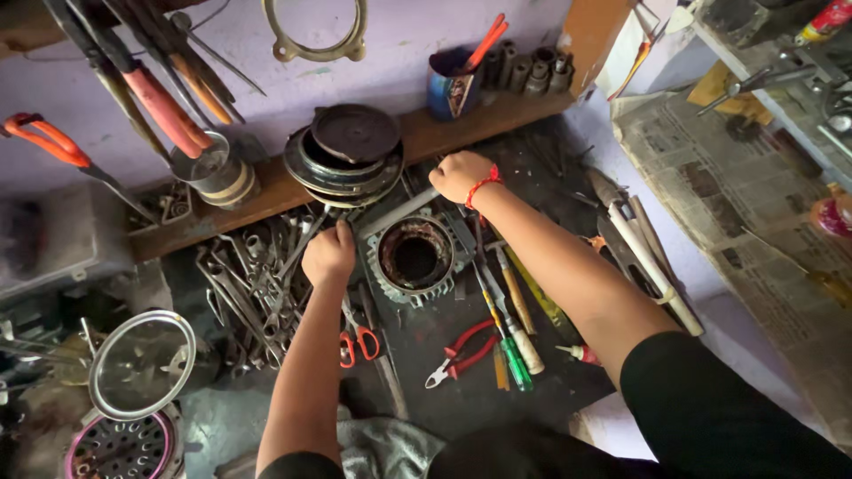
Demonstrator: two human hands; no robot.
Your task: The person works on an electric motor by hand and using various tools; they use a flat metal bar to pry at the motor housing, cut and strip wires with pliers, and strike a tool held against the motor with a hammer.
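A rusty round motor housing (414, 257) with cooling fins stands open end up on the dark workbench. A flat metal bar (397, 213) lies slanted across its far rim. My right hand (460, 175), with a red thread band at the wrist, is closed on the bar's upper end. My left hand (328, 255) is a fist just left of the housing, gripping the bar's lower end or a tool there; the fingers hide which.
Behind the housing are stacked pulley discs (346, 155) on a wooden ledge. A pile of spanners (253, 284) lies to the left, with red scissors (357, 341), red pliers (461, 350) and screwdrivers (510, 319) in front. A newspaper-covered shelf (754, 204) stands right.
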